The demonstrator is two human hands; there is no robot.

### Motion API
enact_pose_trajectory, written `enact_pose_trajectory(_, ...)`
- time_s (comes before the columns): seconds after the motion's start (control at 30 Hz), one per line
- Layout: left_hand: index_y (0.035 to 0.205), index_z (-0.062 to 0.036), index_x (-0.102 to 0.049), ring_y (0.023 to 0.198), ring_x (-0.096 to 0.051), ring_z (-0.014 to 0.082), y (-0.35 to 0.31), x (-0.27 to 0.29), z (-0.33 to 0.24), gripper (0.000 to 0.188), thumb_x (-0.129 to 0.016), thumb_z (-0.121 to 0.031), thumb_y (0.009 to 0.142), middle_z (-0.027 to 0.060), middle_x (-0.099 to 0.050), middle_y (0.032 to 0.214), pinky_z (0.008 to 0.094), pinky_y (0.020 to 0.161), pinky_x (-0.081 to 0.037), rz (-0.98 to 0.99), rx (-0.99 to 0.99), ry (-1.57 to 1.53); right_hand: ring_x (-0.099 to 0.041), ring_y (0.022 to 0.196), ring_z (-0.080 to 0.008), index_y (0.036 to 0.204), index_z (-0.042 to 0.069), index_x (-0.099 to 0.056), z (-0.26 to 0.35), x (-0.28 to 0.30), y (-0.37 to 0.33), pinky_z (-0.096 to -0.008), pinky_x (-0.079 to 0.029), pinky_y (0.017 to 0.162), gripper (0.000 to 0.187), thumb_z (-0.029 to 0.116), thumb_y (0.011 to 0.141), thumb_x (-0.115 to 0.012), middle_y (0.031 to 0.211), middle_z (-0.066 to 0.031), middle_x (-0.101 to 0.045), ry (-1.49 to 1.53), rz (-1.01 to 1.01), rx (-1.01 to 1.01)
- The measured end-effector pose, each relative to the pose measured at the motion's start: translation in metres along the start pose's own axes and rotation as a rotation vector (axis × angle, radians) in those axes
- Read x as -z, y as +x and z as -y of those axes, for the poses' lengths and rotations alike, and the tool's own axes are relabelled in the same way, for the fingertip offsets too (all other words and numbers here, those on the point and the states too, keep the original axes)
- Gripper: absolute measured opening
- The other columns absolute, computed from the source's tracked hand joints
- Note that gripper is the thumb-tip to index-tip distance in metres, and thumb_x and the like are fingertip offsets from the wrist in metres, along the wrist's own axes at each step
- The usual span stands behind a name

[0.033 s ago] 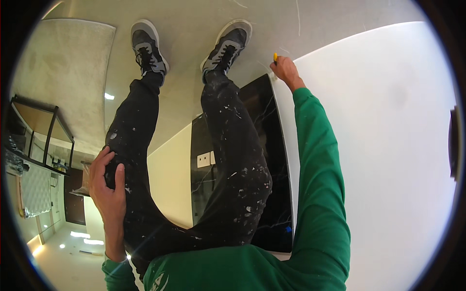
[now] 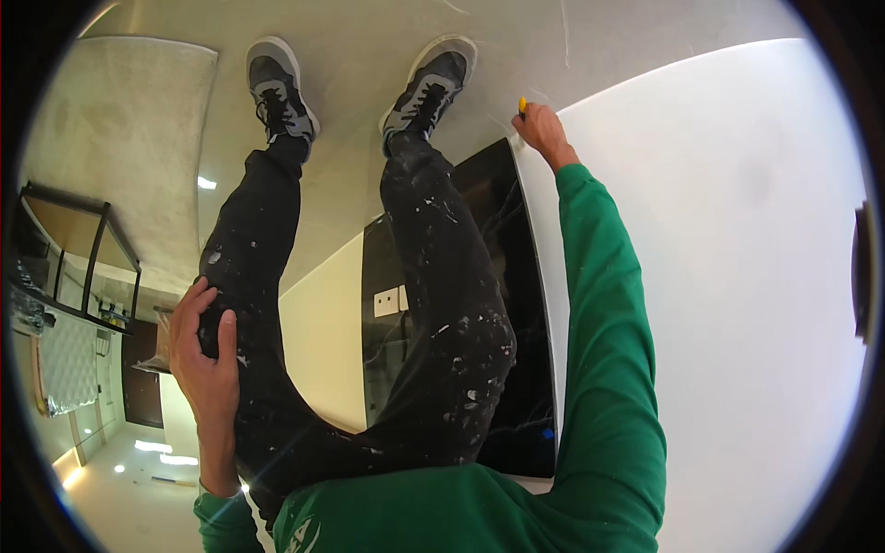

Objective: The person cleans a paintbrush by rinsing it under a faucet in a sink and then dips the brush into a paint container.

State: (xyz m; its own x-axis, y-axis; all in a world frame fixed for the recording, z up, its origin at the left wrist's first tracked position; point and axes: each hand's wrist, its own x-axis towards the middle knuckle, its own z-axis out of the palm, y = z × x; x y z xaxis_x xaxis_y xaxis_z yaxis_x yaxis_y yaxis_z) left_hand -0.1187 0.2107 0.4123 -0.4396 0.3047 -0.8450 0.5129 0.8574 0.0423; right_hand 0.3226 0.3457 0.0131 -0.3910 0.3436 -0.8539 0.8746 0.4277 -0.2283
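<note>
My right hand is closed around a small tool with a yellow and black handle; its other end is hidden, so I cannot tell its kind. The hand is at the far corner of a glossy black panel with pale veins, beside the edge of a large white surface. On my left leg, near the knee of the paint-spotted black trousers, rests my left hand, fingers spread and holding nothing.
A white socket plate sits on the black panel. Grey floor stretches around my shoes. A black metal frame stands at the left, near a pale slab-like surface. A dark object is at the right rim.
</note>
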Motion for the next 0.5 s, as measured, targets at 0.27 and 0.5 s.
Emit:
enact_pose_trajectory(0.27, 0.111, -0.0022, -0.058, 0.114, -0.052, 0.0274, 0.0, -0.001, 0.001, 0.027, -0.057, -0.016, 0.088, 0.0126, -0.056, 0.123, 0.0367, 0.099, -0.037, 0.009, -0.012, -0.019, -0.061, 0.078, -0.0426, 0.083, -0.004, -0.062, -0.019, 0.023, 0.006, -0.0481, -0.049, 0.072, 0.039, 0.035, 0.078, -0.06, 0.08, -0.0263, -0.063, 0.072, 0.026, -0.08)
enact_pose_trajectory(0.5, 0.108, -0.0028, -0.059, 0.111, -0.054, 0.0288, -0.01, -0.002, 0.01, 0.027, -0.06, -0.018, 0.087, 0.0125, -0.058, 0.119, 0.0371, 0.096, -0.04, -0.037, -0.04, -0.021, -0.064, 0.063, -0.023, 0.072, 0.0, -0.068, -0.029, 0.146, 0.006, -0.0329, -0.049, 0.064, 0.038, 0.036, 0.077, -0.058, 0.064, -0.0114, -0.066, 0.566, -0.246, -0.319)
